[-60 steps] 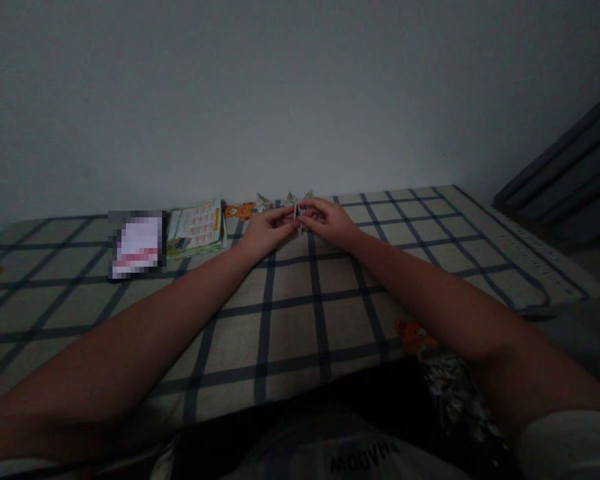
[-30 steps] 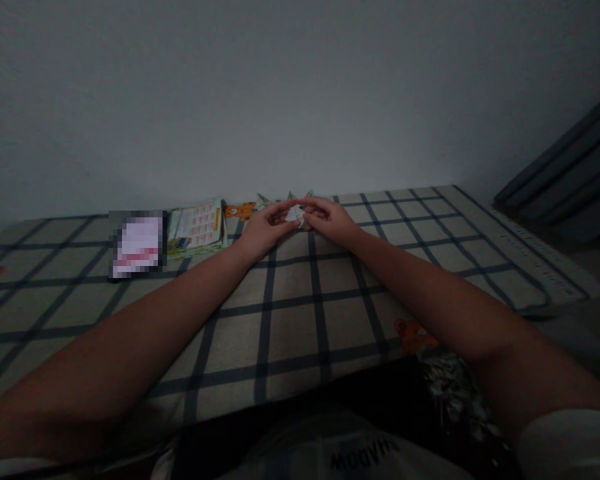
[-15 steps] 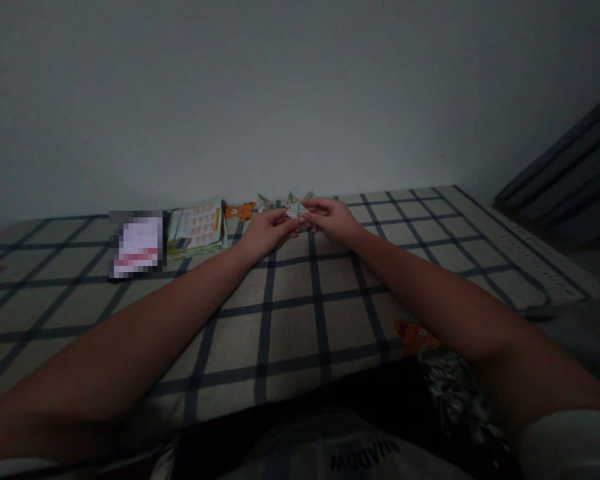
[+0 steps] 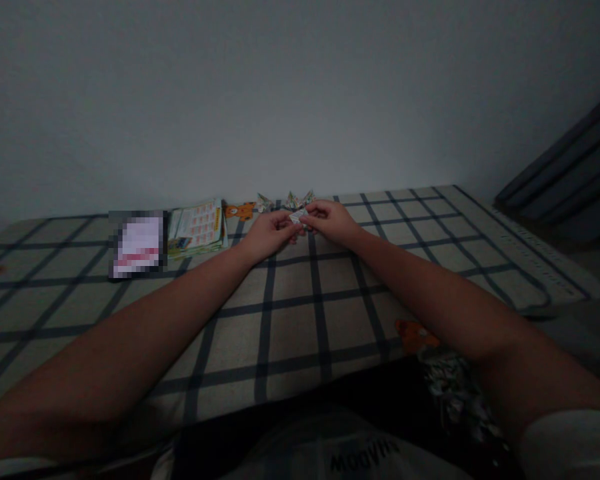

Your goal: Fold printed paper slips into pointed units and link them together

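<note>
Left hand [image 4: 269, 233] and right hand [image 4: 334, 221] both pinch small white printed folded-paper piece [image 4: 298, 217] near far edge of blue-checked beige cloth-covered table [image 4: 293, 333], probably for steadiness. Pointed green-and-white folded papers [image 4: 301, 199] sit just beyond, seemingly leaving hands room.

My left arm [image 4: 180, 307] and my right arm [image 4: 430, 283] are stretched forward, bare along the forearms, and they come toward each other. My left hand [image 4: 269, 233] and my right hand [image 4: 334, 220] are close together at the front, palms turned inward. In each hand the fingers are curled and pinching with the thumb; some fingertips are hidden.
</note>
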Motion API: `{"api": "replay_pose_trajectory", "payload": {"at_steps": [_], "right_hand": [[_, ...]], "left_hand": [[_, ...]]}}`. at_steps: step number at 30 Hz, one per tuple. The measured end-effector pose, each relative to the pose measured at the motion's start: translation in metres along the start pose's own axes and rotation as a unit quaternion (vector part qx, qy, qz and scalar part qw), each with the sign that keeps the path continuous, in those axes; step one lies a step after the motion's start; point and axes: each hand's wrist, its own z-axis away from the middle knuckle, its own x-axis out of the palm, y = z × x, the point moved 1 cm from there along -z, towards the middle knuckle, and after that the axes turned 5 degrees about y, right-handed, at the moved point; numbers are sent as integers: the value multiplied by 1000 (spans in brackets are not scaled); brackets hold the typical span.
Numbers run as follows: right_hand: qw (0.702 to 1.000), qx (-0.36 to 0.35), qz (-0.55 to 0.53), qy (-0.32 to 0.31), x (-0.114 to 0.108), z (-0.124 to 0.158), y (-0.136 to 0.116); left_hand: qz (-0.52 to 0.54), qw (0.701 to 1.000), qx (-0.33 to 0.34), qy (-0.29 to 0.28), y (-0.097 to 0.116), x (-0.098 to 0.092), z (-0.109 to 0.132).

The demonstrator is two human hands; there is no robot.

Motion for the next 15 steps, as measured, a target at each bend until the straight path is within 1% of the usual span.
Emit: {"api": "replay_pose_trajectory", "payload": {"at_steps": [5,9,12,15], "right_hand": [[999,19,-15,-25,1,1,-5],[998,41,-45,-22,3,2,-10],[996,53,-65,-19,2,3,-13],[996,56,-61,-29,1,5,-14]], "left_hand": [[-30,999,-18,13,7,1,3],[-25,999,-14,28,2,0,2],[-51,999,11,11,-6,0,1],[-57,998,38,-9,-10,0,1]]}}
